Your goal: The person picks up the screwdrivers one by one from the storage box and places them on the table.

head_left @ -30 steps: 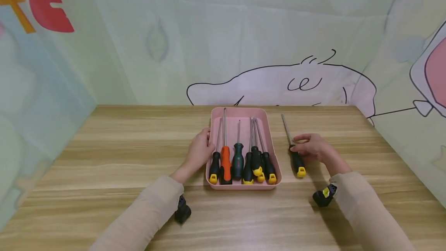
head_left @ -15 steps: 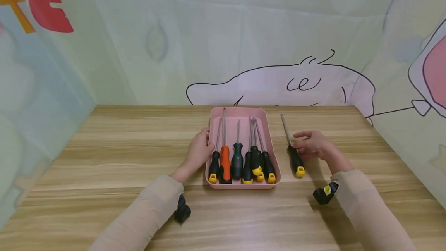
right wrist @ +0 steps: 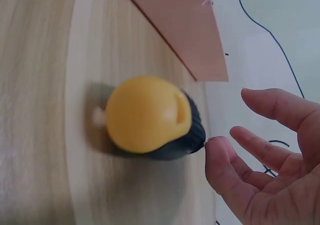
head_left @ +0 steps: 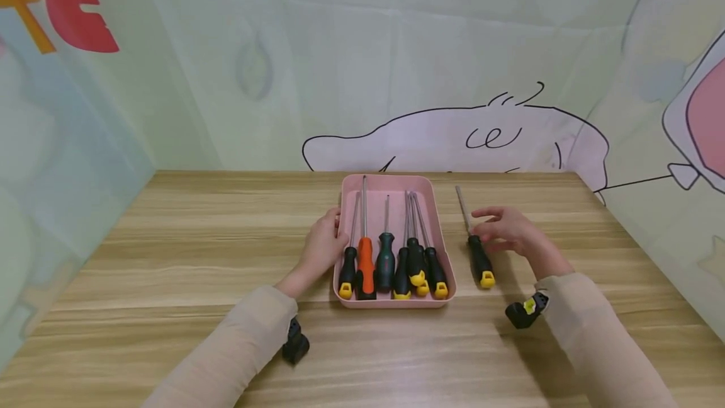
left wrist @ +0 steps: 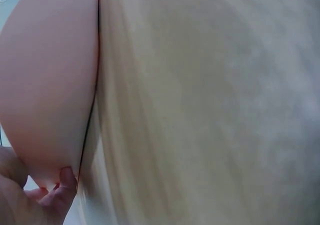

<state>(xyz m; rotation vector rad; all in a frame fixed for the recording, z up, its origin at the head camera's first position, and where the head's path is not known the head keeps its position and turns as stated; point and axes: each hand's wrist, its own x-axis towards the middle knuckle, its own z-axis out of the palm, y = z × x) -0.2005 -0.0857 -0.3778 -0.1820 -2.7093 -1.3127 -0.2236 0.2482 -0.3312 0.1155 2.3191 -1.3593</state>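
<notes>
On the wooden table [head_left: 226, 345] sits a pink tray [head_left: 396, 303] with several screwdrivers in it, handles toward me. One has an orange handle [head_left: 367, 260], one a dark green handle [head_left: 386, 263]; the others are black with yellow ends. My left hand [head_left: 323, 244] grips the tray's left side. In the left wrist view its fingertips [left wrist: 66, 177] press against the pink wall. To the tray's right lies a single black-and-yellow screwdriver [head_left: 480, 262]. My right hand [head_left: 510, 232] is beside that screwdriver, fingers apart, near where shaft meets handle. The right wrist view shows its yellow butt end [right wrist: 145, 115] up close.
A printed cloth backdrop [head_left: 340, 68] rises behind and beside the table. Wood surface stretches left of the tray and in front of it. Black wrist cameras are strapped under both sleeves [head_left: 595, 326].
My right hand has loosened from the screwdriver's handle and shifted slightly forward toward its shaft. The screwdriver stays nearly in place. My left hand and the tray show no clear movement.
</notes>
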